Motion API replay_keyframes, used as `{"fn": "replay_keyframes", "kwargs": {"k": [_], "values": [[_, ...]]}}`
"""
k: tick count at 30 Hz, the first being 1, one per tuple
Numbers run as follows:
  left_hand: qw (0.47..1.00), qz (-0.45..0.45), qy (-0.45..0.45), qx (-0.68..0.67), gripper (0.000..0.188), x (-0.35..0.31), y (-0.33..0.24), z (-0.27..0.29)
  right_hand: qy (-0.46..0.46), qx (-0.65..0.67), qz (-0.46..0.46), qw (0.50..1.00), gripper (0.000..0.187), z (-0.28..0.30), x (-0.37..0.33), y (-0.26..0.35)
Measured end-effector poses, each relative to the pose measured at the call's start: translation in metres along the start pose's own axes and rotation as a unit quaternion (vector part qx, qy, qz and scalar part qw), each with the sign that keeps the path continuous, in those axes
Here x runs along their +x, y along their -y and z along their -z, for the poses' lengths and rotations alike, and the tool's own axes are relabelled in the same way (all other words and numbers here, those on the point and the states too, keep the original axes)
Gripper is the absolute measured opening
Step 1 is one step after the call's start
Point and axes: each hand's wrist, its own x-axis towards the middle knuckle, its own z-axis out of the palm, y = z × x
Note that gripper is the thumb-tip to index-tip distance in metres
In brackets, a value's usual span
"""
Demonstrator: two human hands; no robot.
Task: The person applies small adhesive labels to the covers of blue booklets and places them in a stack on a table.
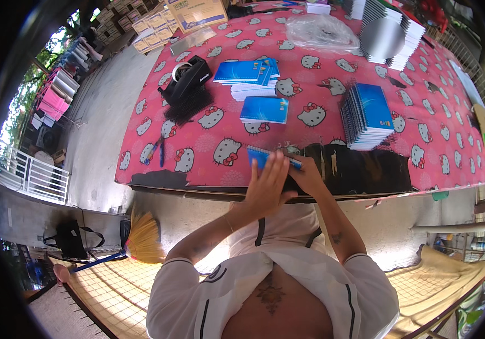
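Note:
At the near table edge in front of me lies a small blue spiral notebook (258,155), largely covered by my hands. My left hand (271,176) rests over it with fingers stretched out flat. My right hand (306,174) grips its right side, the fingers partly hidden. Just beyond is a small stack of blue-covered booklets (264,109). Behind that, loose blue covers (246,72) lie on a pile of white sheets (252,91). Over to the right stands a tall stack of blue spiral notebooks (369,116).
A black tape dispenser (187,79) and black binding combs (189,106) sit at the left, near a cutter (156,150). Clear plastic (321,33) and tall spiral-bound stacks (386,37) are farther back. The pink tablecloth (208,164) is torn beside a black patch (361,169).

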Motion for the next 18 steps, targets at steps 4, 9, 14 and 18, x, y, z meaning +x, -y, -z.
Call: {"fn": "replay_keyframes", "kwargs": {"k": [4,9,14,18], "values": [[0.999,-0.013,-0.017,0.043,0.087,0.028,0.011,0.008,0.054,0.031,-0.032,0.998,0.036,0.006,0.0,-0.006],[1.0,-0.014,-0.019,-0.002,0.088,0.013,0.009,-0.006,0.025,-0.017,-0.04,0.999,0.034,0.004,0.002,0.003],[0.999,-0.024,0.011,-0.019,0.083,-0.003,0.007,-0.007,0.021,0.002,-0.046,0.999,0.035,0.001,0.0,0.004],[0.998,-0.008,-0.063,-0.023,0.059,0.009,0.015,0.019,0.002,-0.027,0.026,0.999,0.033,-0.002,0.0,0.0]]}}
